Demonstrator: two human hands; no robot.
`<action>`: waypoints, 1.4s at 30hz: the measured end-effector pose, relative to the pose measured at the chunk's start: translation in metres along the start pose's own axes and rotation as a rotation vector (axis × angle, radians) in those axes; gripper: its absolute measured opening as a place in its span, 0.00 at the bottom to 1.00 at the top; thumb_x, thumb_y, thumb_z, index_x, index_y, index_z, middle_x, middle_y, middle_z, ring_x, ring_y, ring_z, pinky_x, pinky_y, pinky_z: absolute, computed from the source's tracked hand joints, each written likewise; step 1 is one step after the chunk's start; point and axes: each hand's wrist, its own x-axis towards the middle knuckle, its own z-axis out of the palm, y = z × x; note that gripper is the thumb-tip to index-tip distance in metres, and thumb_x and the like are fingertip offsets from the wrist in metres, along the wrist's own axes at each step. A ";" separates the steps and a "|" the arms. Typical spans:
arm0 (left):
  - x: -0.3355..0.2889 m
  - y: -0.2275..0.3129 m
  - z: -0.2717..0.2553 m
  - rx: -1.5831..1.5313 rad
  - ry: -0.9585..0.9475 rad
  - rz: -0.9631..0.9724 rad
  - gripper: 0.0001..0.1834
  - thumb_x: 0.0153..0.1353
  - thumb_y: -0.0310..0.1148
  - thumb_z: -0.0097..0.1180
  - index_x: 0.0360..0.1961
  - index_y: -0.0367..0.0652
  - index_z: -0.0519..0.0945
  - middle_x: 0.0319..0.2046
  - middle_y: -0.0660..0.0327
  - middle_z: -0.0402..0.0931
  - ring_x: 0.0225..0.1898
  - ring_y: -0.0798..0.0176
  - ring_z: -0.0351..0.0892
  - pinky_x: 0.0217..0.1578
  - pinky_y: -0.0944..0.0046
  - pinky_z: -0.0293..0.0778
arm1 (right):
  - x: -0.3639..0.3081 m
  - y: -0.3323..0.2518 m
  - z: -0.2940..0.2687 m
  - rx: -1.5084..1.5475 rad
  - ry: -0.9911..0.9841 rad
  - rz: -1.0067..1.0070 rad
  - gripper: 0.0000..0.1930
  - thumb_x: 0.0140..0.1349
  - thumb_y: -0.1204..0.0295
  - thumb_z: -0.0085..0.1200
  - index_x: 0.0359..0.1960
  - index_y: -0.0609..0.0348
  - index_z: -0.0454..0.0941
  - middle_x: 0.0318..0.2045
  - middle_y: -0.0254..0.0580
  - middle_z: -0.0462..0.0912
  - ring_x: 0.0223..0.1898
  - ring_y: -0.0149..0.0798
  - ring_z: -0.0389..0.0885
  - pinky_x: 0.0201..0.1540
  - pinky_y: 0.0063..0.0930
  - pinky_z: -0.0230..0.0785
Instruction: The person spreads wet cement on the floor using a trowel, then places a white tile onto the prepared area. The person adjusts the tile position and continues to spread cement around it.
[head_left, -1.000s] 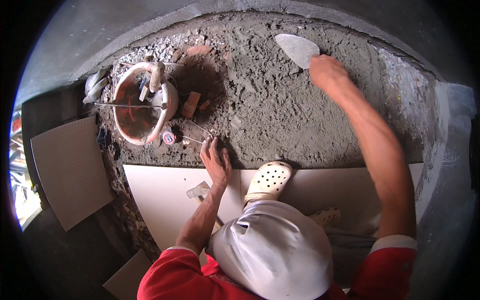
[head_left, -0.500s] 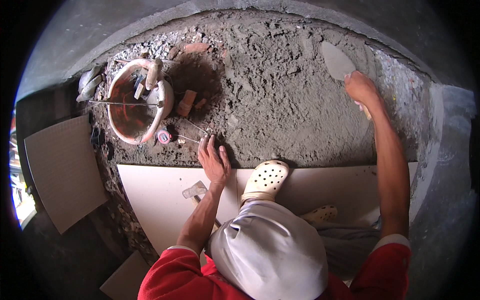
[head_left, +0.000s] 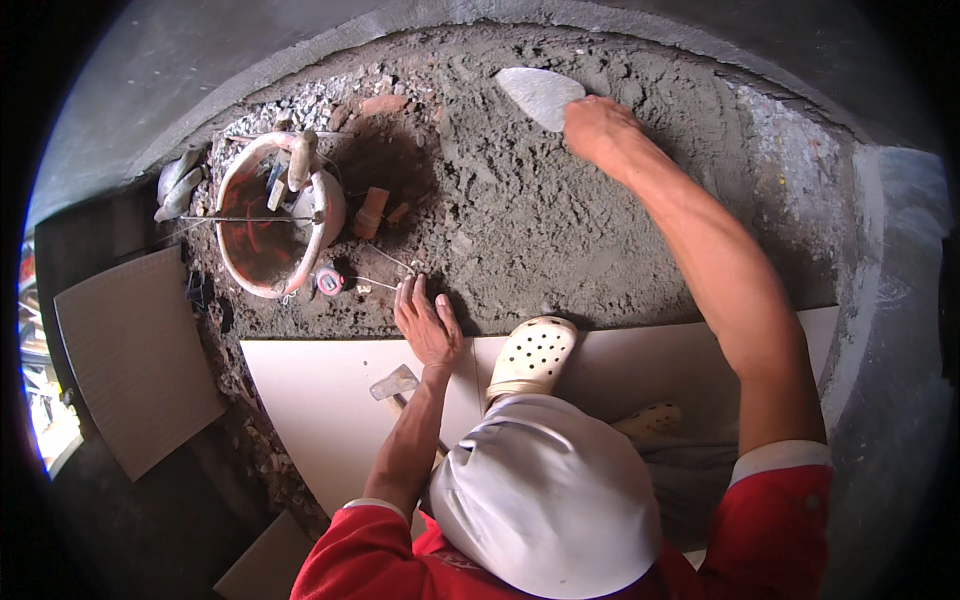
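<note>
My right hand is closed round the handle of a trowel, which is mostly hidden by the fingers. Its grey, pointed blade lies flat over the far part of the wet mortar bed, tip toward the left. At the near edge of the mortar, my left hand rests with fingers stretched out where the pale tile meets the rough ground. Thin string runs close to those fingertips. Just left of them lies a small pink and grey tape measure.
A mortar-stained bucket with tools inside stands at left beside a broken brick. A hammer lies on the tile next to my left forearm. My cream clog is on the tiles. Another tile leans at far left. Grey walls curve round.
My right hand has swept the trowel leftward across the far side of the mortar, from the right end toward the middle. My left hand has stayed in place.
</note>
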 end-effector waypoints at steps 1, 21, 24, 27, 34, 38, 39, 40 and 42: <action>0.000 0.000 0.000 0.004 -0.002 -0.005 0.27 0.72 0.41 0.46 0.67 0.39 0.69 0.67 0.46 0.65 0.71 0.41 0.58 0.71 0.43 0.50 | 0.001 0.013 -0.001 0.010 0.002 0.047 0.16 0.64 0.81 0.44 0.48 0.72 0.83 0.46 0.61 0.86 0.47 0.52 0.88 0.52 0.42 0.81; 0.005 0.001 0.003 0.036 -0.031 0.022 0.27 0.73 0.42 0.47 0.67 0.39 0.69 0.65 0.44 0.66 0.69 0.39 0.60 0.70 0.42 0.52 | -0.078 0.119 0.048 0.112 0.130 0.187 0.21 0.75 0.63 0.40 0.46 0.71 0.79 0.38 0.69 0.85 0.40 0.63 0.87 0.47 0.56 0.79; 0.007 0.000 0.003 0.053 -0.048 0.035 0.27 0.73 0.43 0.46 0.67 0.39 0.69 0.65 0.45 0.66 0.69 0.40 0.60 0.69 0.42 0.52 | -0.070 0.134 0.066 0.068 0.129 0.213 0.20 0.75 0.64 0.39 0.49 0.70 0.79 0.39 0.67 0.85 0.44 0.64 0.86 0.50 0.57 0.78; 0.005 -0.001 0.003 0.051 -0.034 0.025 0.27 0.73 0.43 0.46 0.67 0.39 0.69 0.66 0.46 0.66 0.69 0.40 0.60 0.70 0.42 0.51 | -0.056 0.172 0.074 0.149 0.145 0.326 0.20 0.74 0.63 0.42 0.49 0.67 0.81 0.41 0.65 0.86 0.47 0.64 0.85 0.51 0.56 0.77; 0.005 -0.001 0.004 0.069 -0.022 0.016 0.27 0.73 0.43 0.46 0.67 0.39 0.68 0.66 0.46 0.65 0.70 0.40 0.59 0.70 0.42 0.51 | -0.065 0.196 0.075 0.584 0.019 0.586 0.21 0.74 0.57 0.42 0.42 0.65 0.79 0.33 0.57 0.85 0.29 0.52 0.86 0.32 0.49 0.79; 0.005 0.001 0.003 0.048 -0.035 -0.017 0.27 0.73 0.43 0.46 0.67 0.39 0.68 0.66 0.45 0.65 0.70 0.41 0.59 0.70 0.42 0.50 | -0.097 0.201 0.055 0.898 -0.037 0.670 0.20 0.75 0.53 0.41 0.40 0.59 0.74 0.25 0.39 0.75 0.19 0.36 0.74 0.20 0.39 0.70; 0.006 0.001 0.003 0.043 -0.037 -0.023 0.27 0.73 0.43 0.47 0.67 0.39 0.68 0.66 0.45 0.65 0.70 0.41 0.59 0.71 0.42 0.50 | -0.101 0.207 0.050 0.874 -0.066 0.683 0.19 0.75 0.54 0.41 0.44 0.58 0.74 0.25 0.37 0.75 0.20 0.34 0.73 0.21 0.36 0.69; 0.006 0.002 0.003 0.038 -0.039 -0.022 0.27 0.73 0.43 0.47 0.67 0.39 0.68 0.66 0.45 0.65 0.70 0.40 0.58 0.71 0.42 0.50 | -0.103 0.212 0.047 0.818 -0.029 0.691 0.19 0.74 0.55 0.41 0.48 0.57 0.74 0.26 0.35 0.74 0.21 0.32 0.72 0.21 0.34 0.69; 0.007 0.003 0.002 0.027 -0.030 -0.015 0.27 0.73 0.43 0.47 0.67 0.39 0.68 0.66 0.44 0.64 0.70 0.40 0.58 0.71 0.42 0.49 | -0.100 0.217 0.048 0.937 -0.037 0.703 0.20 0.75 0.54 0.40 0.41 0.58 0.74 0.25 0.35 0.73 0.20 0.33 0.72 0.21 0.35 0.69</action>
